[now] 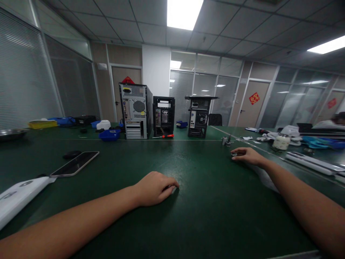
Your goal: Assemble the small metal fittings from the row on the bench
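My left hand (156,189) rests low over the middle of the green table mat (205,216). Its thumb and fingers are pinched together, with a small light edge at the fingertips too small to name. Farther off to the right, my right hand (248,157) has its fingers closed on a small round silvery piece (233,154), whose kind I cannot tell. Just beyond that hand stand small metal parts (226,141), blurred in outline. A white sheet (265,177) lies partly beneath my right forearm.
Three computer cases (136,113) stand across the back, a red screwdriver (167,135) before the middle one. A blue tray (109,135) sits left of them. Nearer left lie a phone (75,163) and a white box (21,196). A jar (281,141) and a long white device (314,162) are right.
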A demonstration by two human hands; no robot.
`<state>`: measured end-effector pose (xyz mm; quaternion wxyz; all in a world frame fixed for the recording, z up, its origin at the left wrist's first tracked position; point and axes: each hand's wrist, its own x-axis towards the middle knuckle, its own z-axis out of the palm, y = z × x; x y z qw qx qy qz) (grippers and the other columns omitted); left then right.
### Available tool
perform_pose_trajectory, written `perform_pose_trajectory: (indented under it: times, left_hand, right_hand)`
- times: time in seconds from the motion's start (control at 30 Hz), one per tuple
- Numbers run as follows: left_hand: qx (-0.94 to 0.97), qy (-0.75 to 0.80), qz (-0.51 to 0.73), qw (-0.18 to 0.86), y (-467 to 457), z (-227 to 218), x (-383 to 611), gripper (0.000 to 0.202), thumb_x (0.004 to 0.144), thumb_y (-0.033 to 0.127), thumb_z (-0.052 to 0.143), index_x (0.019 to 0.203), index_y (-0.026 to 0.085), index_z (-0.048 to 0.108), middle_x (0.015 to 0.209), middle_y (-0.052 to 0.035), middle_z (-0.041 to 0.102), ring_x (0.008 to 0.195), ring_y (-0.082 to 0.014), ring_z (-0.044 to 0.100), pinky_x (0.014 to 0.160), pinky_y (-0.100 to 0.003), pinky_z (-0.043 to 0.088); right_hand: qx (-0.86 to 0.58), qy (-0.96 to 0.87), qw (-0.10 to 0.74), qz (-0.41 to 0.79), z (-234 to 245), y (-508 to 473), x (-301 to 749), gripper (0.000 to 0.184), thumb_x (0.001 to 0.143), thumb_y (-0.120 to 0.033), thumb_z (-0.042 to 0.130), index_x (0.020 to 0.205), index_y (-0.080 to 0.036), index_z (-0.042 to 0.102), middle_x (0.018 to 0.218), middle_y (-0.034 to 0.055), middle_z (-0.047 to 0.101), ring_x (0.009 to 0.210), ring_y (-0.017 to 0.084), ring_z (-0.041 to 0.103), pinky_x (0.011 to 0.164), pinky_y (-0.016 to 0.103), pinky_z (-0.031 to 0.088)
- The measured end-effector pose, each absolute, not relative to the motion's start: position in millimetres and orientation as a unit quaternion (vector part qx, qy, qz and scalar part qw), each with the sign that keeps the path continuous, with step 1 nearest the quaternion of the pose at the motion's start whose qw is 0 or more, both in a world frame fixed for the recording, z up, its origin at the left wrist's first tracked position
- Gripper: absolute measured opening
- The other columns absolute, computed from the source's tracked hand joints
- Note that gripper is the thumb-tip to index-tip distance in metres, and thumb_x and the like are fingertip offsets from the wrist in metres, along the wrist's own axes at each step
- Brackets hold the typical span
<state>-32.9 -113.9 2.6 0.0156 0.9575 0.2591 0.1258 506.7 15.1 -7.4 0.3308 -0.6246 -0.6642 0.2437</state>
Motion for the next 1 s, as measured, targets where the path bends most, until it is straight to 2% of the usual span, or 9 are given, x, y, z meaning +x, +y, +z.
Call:
perform_pose_trajectory:
  times: [0.07, 0.17, 0.33, 0.47, 0.57, 0.67, 0.8, 1.0]
  left_hand:
    - [0.958, 0.257, 0.127, 0.020, -114, 3, -34, 0.030, 0.102, 0.025, 0.048, 0.123, 0.023, 0.068, 0.093, -0.0021, 0.075, 0.081, -0.0185, 0.070, 0.073, -0.028, 0.049]
    - [0.957, 0.260, 0.124, 0.014, -115, 4, -34, 0.030, 0.102, 0.026, 0.048, 0.123, 0.023, 0.069, 0.092, -0.0023, 0.075, 0.081, -0.0191, 0.070, 0.073, -0.028, 0.049]
    - [0.957, 0.264, 0.120, 0.006, -116, 5, -35, 0.030, 0.101, 0.025, 0.048, 0.123, 0.023, 0.069, 0.090, -0.0023, 0.075, 0.080, -0.0191, 0.070, 0.072, -0.028, 0.048]
    - [0.956, 0.267, 0.120, 0.010, -116, 5, -38, 0.030, 0.102, 0.026, 0.048, 0.123, 0.023, 0.069, 0.093, -0.0022, 0.075, 0.081, -0.0189, 0.070, 0.073, -0.028, 0.048]
    - [0.954, 0.275, 0.122, 0.010, -115, 5, -38, 0.030, 0.102, 0.027, 0.047, 0.123, 0.024, 0.069, 0.095, -0.0023, 0.076, 0.082, -0.0194, 0.071, 0.073, -0.029, 0.048]
    - [0.948, 0.292, 0.128, 0.009, -113, 3, -37, 0.031, 0.104, 0.031, 0.046, 0.122, 0.024, 0.069, 0.095, -0.0029, 0.076, 0.082, -0.0202, 0.071, 0.073, -0.030, 0.048]
    - [0.938, 0.320, 0.132, 0.004, -108, 0, -36, 0.031, 0.104, 0.037, 0.045, 0.120, 0.024, 0.069, 0.092, -0.0032, 0.076, 0.080, -0.0214, 0.071, 0.072, -0.031, 0.048]
    - [0.934, 0.332, 0.134, 0.000, -104, -1, -38, 0.034, 0.105, 0.042, 0.045, 0.117, 0.024, 0.070, 0.088, -0.0034, 0.076, 0.078, -0.0215, 0.071, 0.070, -0.031, 0.047]
  right_hand:
    - [-0.619, -0.667, 0.338, 0.240, -9, 15, 506, 0.051, 0.056, -0.034, 0.090, 0.104, -0.023, 0.077, 0.107, 0.0081, 0.078, 0.108, 0.029, 0.070, 0.101, 0.042, 0.052]
    - [-0.615, -0.675, 0.339, 0.226, -10, 14, 505, 0.049, 0.060, -0.035, 0.087, 0.106, -0.021, 0.076, 0.110, 0.0092, 0.077, 0.108, 0.030, 0.070, 0.101, 0.044, 0.052]
    - [-0.611, -0.709, 0.308, 0.170, -7, 13, 487, 0.057, 0.074, -0.046, 0.078, 0.123, -0.017, 0.072, 0.118, 0.0132, 0.074, 0.108, 0.030, 0.070, 0.099, 0.042, 0.052]
    - [-0.575, -0.755, 0.298, 0.099, 1, 12, 444, 0.053, 0.088, -0.053, 0.062, 0.128, -0.018, 0.069, 0.128, 0.0130, 0.069, 0.110, 0.029, 0.066, 0.099, 0.043, 0.050]
    - [-0.516, -0.806, 0.283, 0.066, 9, 2, 398, 0.052, 0.094, -0.053, 0.055, 0.131, -0.019, 0.068, 0.122, 0.0127, 0.068, 0.103, 0.027, 0.065, 0.095, 0.043, 0.050]
    - [-0.447, -0.857, 0.248, 0.063, 18, -19, 349, 0.051, 0.093, -0.054, 0.059, 0.131, -0.021, 0.068, 0.114, 0.0107, 0.065, 0.095, 0.023, 0.064, 0.088, 0.040, 0.052]
    - [-0.345, -0.913, 0.205, 0.073, 25, -51, 291, 0.044, 0.092, -0.051, 0.065, 0.126, -0.023, 0.072, 0.111, 0.0084, 0.063, 0.098, 0.021, 0.063, 0.088, 0.036, 0.051]
    - [-0.254, -0.950, 0.174, 0.060, 18, -81, 245, 0.039, 0.093, -0.047, 0.066, 0.125, -0.025, 0.072, 0.110, 0.0074, 0.063, 0.097, 0.019, 0.063, 0.086, 0.032, 0.050]
